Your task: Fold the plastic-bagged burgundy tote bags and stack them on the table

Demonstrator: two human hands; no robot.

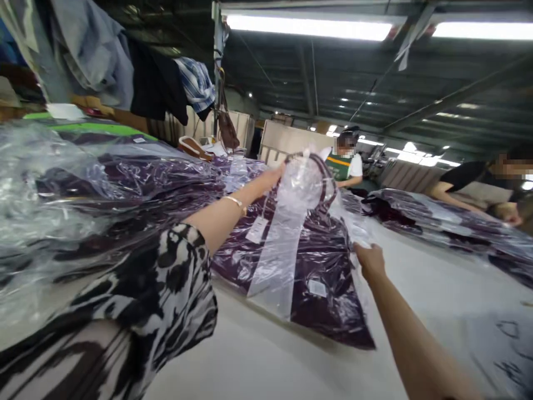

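Note:
A dark purple garment (325, 266) in a clear plastic bag lies in front of me, its neckline toward the far side. White paper tags show through the plastic, and a pale strip runs down the middle. My left hand (272, 176) is closed on the bag's upper left edge, near the neckline. On the right side, my right hand (370, 260) pinches the edge of the same bag. The white table (258, 350) shows below the garment's lower edge.
More bagged purple garments (125, 172) are heaped at the left, and others (449, 216) lie at the right. Two people work across the table, one in a green apron (338, 166). Clothes (95, 55) hang at upper left. Dark handwriting (510, 355) marks the table's right side.

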